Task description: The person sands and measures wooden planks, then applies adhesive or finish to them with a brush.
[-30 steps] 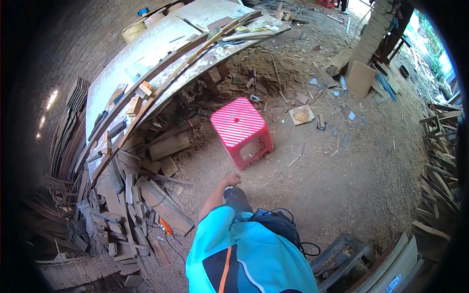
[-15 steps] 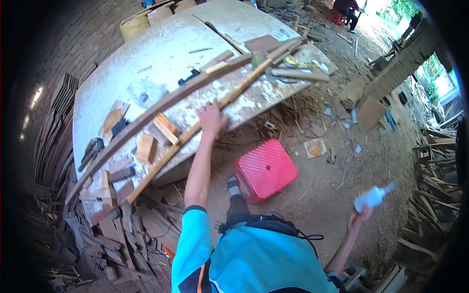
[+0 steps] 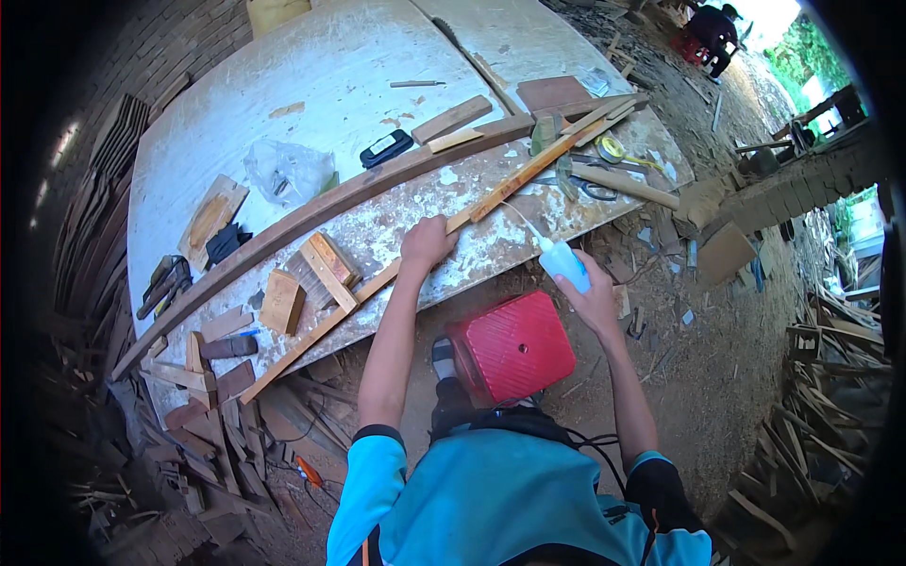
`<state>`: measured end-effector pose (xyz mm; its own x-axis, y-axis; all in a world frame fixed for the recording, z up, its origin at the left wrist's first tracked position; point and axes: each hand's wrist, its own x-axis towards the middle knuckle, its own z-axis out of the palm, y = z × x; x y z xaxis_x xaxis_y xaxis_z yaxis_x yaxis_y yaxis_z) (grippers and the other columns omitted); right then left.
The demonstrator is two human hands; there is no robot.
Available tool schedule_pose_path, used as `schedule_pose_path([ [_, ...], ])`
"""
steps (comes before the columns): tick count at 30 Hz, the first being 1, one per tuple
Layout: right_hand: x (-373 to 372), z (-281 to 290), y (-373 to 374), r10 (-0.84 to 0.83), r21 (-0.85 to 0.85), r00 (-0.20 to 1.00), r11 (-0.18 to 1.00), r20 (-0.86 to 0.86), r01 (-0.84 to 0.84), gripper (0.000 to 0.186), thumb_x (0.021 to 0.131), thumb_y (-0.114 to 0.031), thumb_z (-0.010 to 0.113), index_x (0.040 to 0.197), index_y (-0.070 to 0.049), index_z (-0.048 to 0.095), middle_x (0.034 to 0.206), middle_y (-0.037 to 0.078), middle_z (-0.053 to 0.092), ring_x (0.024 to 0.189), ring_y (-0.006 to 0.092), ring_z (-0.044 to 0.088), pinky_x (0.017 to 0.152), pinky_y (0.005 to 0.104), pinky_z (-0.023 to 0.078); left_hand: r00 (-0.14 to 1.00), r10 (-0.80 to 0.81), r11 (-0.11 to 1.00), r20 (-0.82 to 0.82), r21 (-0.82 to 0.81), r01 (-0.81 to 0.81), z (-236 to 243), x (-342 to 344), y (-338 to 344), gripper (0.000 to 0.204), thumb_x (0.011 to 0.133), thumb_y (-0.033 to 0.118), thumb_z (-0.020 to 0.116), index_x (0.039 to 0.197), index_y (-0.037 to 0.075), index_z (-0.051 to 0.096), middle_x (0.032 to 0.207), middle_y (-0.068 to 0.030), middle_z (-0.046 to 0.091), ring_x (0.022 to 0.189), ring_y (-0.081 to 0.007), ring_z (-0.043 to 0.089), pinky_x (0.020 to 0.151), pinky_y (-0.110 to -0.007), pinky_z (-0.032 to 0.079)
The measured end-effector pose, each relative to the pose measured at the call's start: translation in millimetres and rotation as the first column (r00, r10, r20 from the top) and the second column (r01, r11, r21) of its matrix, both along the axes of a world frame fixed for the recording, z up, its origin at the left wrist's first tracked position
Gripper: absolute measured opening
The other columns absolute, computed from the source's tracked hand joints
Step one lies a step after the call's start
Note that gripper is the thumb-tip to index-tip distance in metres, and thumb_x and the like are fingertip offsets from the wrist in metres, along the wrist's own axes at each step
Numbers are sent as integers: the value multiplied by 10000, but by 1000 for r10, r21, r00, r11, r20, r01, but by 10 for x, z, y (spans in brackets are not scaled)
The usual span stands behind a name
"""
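Note:
My left hand is closed around a long thin wooden strip that lies slantwise over the near part of the work table. Beyond that hand, a darker piece of wood runs along the strip toward the far right. In my right hand is a pale blue-white squeeze bottle, tilted at the table's front edge. Its thin nozzle points up and left, near the wood. A long, dark, slightly bent wooden beam lies behind the strip.
Wooden blocks, a clear plastic bag, a black case and a tape measure lie on the table. A saw blade shows farther back. Below is a red stool. Scrap wood borders both sides; a person sits far right.
My right hand has brought the bottle from over the floor at right to the table's edge, nozzle near the wood. My left hand still grips the strip; the view has shifted slightly.

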<state>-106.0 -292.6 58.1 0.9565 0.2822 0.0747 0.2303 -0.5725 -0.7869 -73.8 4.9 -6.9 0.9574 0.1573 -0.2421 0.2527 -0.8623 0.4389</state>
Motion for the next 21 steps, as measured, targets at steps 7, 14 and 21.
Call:
schedule_pose_path([
  [7, 214, 12, 162, 90, -146, 965, 988, 248, -55, 473, 715, -179, 708, 1120, 2, 543, 948, 198, 580, 843, 376, 602, 728, 421, 491, 999, 3, 1000, -41, -24, -4, -6, 16, 8, 337, 799, 328, 599, 960, 34, 633, 950, -205, 649, 899, -353, 630, 795, -452, 500],
  [14, 299, 16, 279, 196, -166, 926, 975, 322, -148, 495, 708, -131, 692, 1141, 27, 513, 929, 203, 538, 846, 395, 563, 727, 439, 468, 1000, 2, 1000, -13, -9, -2, -37, 16, 10, 346, 804, 342, 590, 947, 30, 634, 897, -209, 653, 852, -355, 635, 763, -455, 500],
  [21, 346, 93, 331, 292, -283, 888, 939, 357, -195, 528, 704, -116, 679, 1164, 50, 480, 942, 201, 476, 883, 384, 512, 757, 442, 439, 999, 4, 999, -33, -40, -6, -9, 21, 11, 325, 795, 318, 601, 949, 34, 639, 943, -204, 651, 885, -351, 632, 792, -449, 499],
])
